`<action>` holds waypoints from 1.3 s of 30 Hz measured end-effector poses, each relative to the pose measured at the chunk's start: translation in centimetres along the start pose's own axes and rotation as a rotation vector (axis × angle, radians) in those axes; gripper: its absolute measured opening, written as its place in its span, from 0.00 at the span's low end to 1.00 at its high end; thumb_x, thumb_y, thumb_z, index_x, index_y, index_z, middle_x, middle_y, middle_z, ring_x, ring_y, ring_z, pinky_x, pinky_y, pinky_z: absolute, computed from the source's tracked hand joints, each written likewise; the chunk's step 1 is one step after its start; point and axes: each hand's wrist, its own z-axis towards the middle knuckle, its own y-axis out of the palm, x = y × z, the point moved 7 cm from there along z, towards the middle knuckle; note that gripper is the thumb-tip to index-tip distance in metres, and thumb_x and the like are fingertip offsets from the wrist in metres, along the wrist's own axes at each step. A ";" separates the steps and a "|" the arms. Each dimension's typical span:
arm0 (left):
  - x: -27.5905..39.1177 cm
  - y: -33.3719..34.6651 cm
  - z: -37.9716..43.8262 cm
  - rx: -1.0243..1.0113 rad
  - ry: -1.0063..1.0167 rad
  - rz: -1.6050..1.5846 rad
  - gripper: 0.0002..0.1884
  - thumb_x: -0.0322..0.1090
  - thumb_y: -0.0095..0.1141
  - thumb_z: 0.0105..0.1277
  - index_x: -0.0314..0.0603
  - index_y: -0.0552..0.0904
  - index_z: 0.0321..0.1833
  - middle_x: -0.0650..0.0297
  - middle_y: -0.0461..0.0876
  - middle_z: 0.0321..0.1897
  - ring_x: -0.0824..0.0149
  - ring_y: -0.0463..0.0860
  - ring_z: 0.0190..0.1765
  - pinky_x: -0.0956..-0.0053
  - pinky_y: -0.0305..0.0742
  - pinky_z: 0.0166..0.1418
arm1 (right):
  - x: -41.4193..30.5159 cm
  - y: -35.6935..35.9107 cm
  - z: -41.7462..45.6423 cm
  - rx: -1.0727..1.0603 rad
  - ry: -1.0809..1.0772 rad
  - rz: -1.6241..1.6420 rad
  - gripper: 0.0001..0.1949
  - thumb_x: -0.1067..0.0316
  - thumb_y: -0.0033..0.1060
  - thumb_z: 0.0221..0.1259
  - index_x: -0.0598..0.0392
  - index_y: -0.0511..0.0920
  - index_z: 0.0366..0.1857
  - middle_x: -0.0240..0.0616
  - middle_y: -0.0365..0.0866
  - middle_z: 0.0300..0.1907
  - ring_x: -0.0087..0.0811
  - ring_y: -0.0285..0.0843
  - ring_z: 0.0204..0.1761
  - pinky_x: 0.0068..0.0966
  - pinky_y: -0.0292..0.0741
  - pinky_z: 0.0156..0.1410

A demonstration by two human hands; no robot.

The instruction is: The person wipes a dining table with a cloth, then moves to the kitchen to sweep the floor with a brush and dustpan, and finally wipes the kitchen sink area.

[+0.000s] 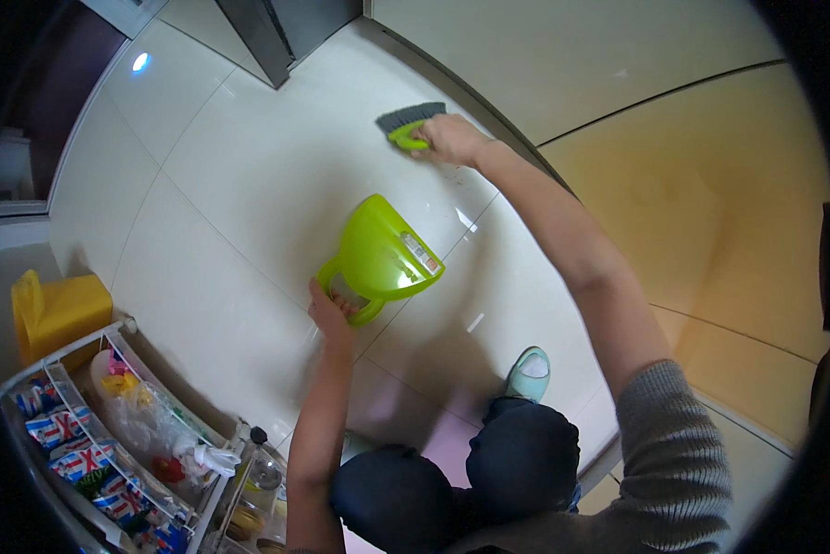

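My left hand (331,309) grips the looped handle of a bright green dustpan (380,253), which is at the middle of the view over the pale tiled floor (248,180). A small label is stuck near the dustpan's straight edge. Farther out and to the right, my right hand (451,140) is closed around a green hand brush (408,133) with dark grey bristles. The bristles point away from me, near the base of the cabinet front. Small reddish-brown crumbs (460,174) lie on the floor just below my right wrist. The brush and the dustpan are apart.
At the lower left stands a white wire rack (120,325) holding plastic bags and several blue, red and white packets, with jars beside it. A yellow container (75,311) is behind it. Glossy cabinet panels (719,194) run along the right. A dark door edge (262,48) stands at the top.
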 end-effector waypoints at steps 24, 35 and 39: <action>0.5 1.0 0.2 0.001 0.050 -0.067 0.20 0.54 0.50 0.62 0.44 0.67 0.25 0.70 0.58 0.13 0.74 0.59 0.14 0.77 0.58 0.17 | -3.8 5.9 -12.1 0.231 0.414 0.616 0.16 0.59 0.59 0.57 0.62 0.78 0.40 0.49 0.77 0.21 0.32 0.71 0.20 0.30 0.72 0.33; 0.1 -0.1 2.0 -0.030 0.105 -0.022 0.23 0.54 0.48 0.64 0.43 0.65 0.20 0.70 0.59 0.09 0.74 0.60 0.12 0.76 0.59 0.14 | -5.4 -0.5 -17.9 0.589 0.537 0.636 0.10 0.64 0.56 0.60 0.61 0.77 0.34 0.41 0.66 0.12 0.25 0.59 0.15 0.28 0.61 0.22; 0.0 0.5 1.4 -0.074 0.076 -0.065 0.23 0.55 0.48 0.64 0.43 0.66 0.21 0.70 0.58 0.09 0.75 0.59 0.12 0.77 0.59 0.15 | 0.1 0.2 -17.8 0.638 0.576 0.183 0.12 0.62 0.58 0.57 0.62 0.75 0.32 0.53 0.71 0.17 0.47 0.70 0.19 0.38 0.67 0.28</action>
